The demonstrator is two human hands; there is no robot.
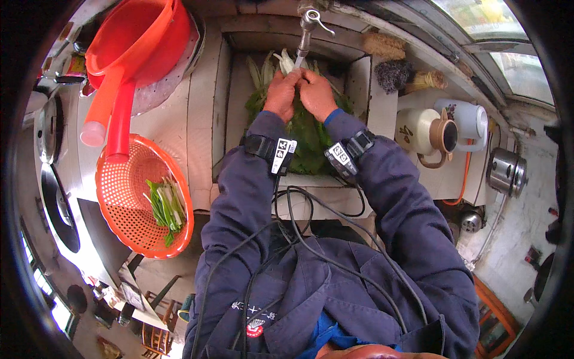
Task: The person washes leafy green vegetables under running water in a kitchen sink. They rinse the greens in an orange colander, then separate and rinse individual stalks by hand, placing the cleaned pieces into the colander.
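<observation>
Both of my hands meet under the running metal tap (306, 33), over a tiled sink (368, 89). My left hand (281, 95) and my right hand (316, 93) are closed around the pale stem end of a leafy green vegetable (286, 62), its white stalks sticking out beyond my fingers. Water falls from the tap onto the stalks and fingers. More leafy greens (309, 152) lie in the sink below my hands and forearms. At the left, an orange plastic colander (121, 193) holds a small bunch of cut greens (167, 208).
Red plastic dippers (148, 58) rest on the counter at upper left. Scrubbing brushes (384, 45), a dark scouring pad (392, 76), a ceramic jug (415, 130) and a white plastic jug (466, 119) stand right of the sink. Black cables (314, 256) hang between my forearms.
</observation>
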